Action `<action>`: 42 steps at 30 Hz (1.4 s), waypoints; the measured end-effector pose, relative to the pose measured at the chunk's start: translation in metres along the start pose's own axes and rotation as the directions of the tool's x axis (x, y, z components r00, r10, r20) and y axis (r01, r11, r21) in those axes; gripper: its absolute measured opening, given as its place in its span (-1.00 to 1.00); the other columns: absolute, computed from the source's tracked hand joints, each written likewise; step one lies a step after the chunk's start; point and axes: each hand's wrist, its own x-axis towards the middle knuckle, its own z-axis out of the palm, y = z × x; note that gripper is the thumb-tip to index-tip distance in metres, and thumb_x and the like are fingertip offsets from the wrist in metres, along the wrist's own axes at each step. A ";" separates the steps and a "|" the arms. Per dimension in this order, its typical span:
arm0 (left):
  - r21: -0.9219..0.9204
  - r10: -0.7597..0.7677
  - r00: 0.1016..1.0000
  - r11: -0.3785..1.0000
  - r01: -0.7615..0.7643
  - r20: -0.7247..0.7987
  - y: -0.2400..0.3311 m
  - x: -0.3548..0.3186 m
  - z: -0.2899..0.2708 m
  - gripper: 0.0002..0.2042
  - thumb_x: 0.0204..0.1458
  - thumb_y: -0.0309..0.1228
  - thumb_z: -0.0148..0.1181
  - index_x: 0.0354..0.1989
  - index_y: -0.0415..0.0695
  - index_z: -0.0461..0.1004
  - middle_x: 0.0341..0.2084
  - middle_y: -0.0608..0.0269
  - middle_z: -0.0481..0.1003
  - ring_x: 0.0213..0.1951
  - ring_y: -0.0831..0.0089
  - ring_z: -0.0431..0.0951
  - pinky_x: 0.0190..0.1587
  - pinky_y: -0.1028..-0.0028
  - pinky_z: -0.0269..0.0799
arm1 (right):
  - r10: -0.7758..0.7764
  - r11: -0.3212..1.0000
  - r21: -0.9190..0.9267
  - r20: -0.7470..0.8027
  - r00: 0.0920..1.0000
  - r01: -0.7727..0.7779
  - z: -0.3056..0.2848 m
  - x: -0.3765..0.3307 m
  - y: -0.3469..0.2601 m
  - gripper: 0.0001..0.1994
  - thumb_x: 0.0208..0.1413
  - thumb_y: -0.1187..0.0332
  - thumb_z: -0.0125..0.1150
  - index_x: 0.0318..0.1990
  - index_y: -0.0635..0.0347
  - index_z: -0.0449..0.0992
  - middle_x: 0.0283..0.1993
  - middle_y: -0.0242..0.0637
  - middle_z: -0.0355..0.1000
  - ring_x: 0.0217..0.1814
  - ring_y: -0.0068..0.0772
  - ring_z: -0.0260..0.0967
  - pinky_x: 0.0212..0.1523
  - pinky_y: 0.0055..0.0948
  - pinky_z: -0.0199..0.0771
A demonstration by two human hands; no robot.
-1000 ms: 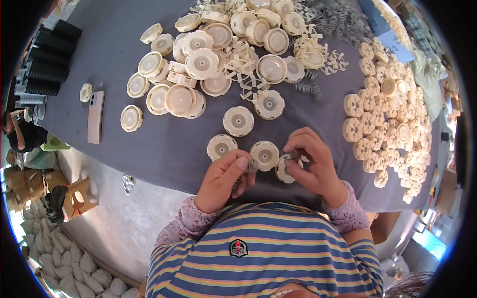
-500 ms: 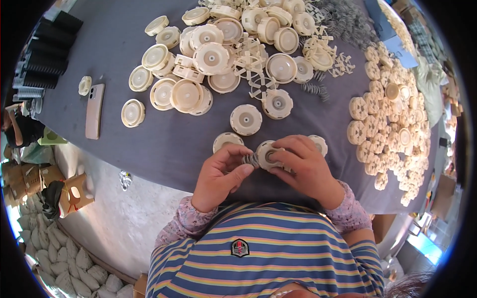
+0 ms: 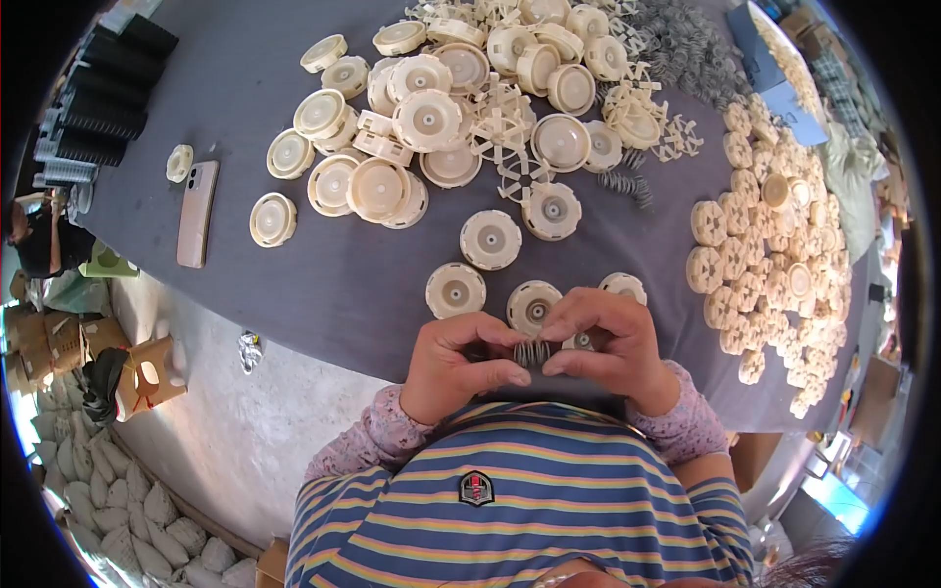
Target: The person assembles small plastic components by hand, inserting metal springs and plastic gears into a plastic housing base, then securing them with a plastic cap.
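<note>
A: Both hands meet at the near edge of the grey surface (image 3: 294,294). Left hand (image 3: 453,365) and right hand (image 3: 606,345) pinch one small metal coil spring (image 3: 530,354) between fingertips, held just above the cloth. Each hand is closed narrow on an end of it.

B: Change from the earlier frames?

A: A second ago the right hand was on a cream round cap, the left beside it. Half a second ago both were bunched over that cap. Now the hands have pulled back toward the striped shirt (image 3: 529,490) and the spring sits between them, clear of the cap. My read: spring is picked up or being readied, not seated in anything yet.

B: Where's the cap relative to the spring?

A: Cream cap (image 3: 534,306) lies just beyond the spring, nearly touching the knuckles. Another cap (image 3: 456,290) beyond and left of the spring, a third (image 3: 623,287) beyond and right, partly behind the right hand. Something small under the right fingers, can't tell what.

B: Rest?

A: Far beyond the spring: heap of cream caps (image 3: 421,118). Loose grey spring pile (image 3: 686,39) far beyond and right. Stack of smaller cream discs (image 3: 765,245) well to the right. Phone (image 3: 197,213) well left of it, beyond.
</note>
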 end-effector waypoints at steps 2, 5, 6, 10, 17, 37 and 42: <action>-0.113 -0.105 0.992 0.987 0.113 0.077 -0.001 0.002 -0.005 -0.78 0.11 -0.52 0.51 -0.11 -0.25 0.61 -0.35 0.31 0.64 -0.44 0.68 0.55 -0.41 0.62 0.45 | -0.134 0.991 -0.007 -0.042 0.990 0.134 -0.001 0.001 0.002 -0.67 -0.02 0.60 0.61 -0.09 0.26 0.65 -0.12 -0.21 0.59 -0.11 -0.40 0.58 -0.16 -0.46 0.59; -0.286 -0.322 0.916 0.878 0.384 0.241 -0.002 0.007 -0.012 -0.84 0.21 -0.45 0.43 -0.15 -0.23 0.59 -0.38 0.30 0.62 -0.52 0.68 0.50 -0.50 0.63 0.37 | -0.364 0.913 -0.233 -0.100 0.926 0.334 -0.006 0.006 -0.008 -0.68 0.00 0.66 0.56 -0.08 0.26 0.64 -0.15 -0.21 0.56 -0.05 -0.37 0.56 -0.13 -0.48 0.60; -0.341 -0.427 0.844 0.779 0.526 0.325 -0.001 0.008 -0.012 -0.86 0.26 -0.42 0.39 -0.16 -0.22 0.58 -0.40 0.30 0.61 -0.55 0.68 0.47 -0.54 0.63 0.33 | -0.367 0.913 -0.231 -0.099 0.925 0.338 -0.005 0.004 -0.009 -0.68 0.00 0.66 0.56 -0.08 0.26 0.64 -0.15 -0.21 0.56 -0.05 -0.37 0.56 -0.13 -0.48 0.60; -0.321 -0.313 0.914 0.864 0.387 0.258 0.006 0.007 -0.005 -0.83 0.28 -0.43 0.36 -0.06 -0.21 0.57 -0.37 0.29 0.62 -0.54 0.70 0.47 -0.54 0.63 0.32 | -0.088 0.992 0.072 -0.237 0.968 0.107 -0.005 0.007 -0.020 -0.69 0.10 0.73 0.35 -0.01 0.29 0.59 -0.10 -0.21 0.49 -0.02 -0.37 0.56 -0.07 -0.52 0.63; -0.079 -0.105 0.994 0.992 0.103 -0.021 0.011 -0.006 -0.017 -0.69 0.25 -0.59 0.34 0.14 -0.19 0.53 -0.07 0.27 0.64 -0.22 0.66 0.60 -0.25 0.63 0.51 | -0.049 0.952 -0.302 -0.009 0.999 0.044 -0.028 0.045 -0.021 -0.78 0.13 0.67 0.30 -0.08 0.29 0.56 -0.13 -0.22 0.46 -0.06 -0.34 0.57 -0.06 -0.42 0.67; -0.207 -0.036 0.999 0.978 0.028 -0.035 0.018 -0.003 -0.031 -0.63 0.31 -0.65 0.16 0.26 -0.12 0.44 0.18 0.10 0.58 -0.47 0.78 0.31 -0.50 0.69 0.23 | -0.291 0.306 -0.946 0.010 0.957 0.103 -0.080 0.135 0.013 -0.49 -0.06 0.39 0.50 0.13 0.10 0.58 0.14 -0.15 0.46 0.28 0.01 0.39 0.27 -0.13 0.45; -0.114 -0.053 0.996 0.992 0.044 -0.073 0.021 0.001 -0.021 -0.62 0.29 -0.66 0.15 0.25 -0.10 0.46 0.19 0.12 0.57 -0.47 0.77 0.32 -0.48 0.70 0.23 | -0.270 0.269 -0.960 0.005 0.963 0.080 -0.092 0.143 0.028 -0.58 -0.05 0.43 0.46 0.03 0.15 0.59 0.05 -0.19 0.41 0.20 -0.05 0.38 0.21 -0.15 0.47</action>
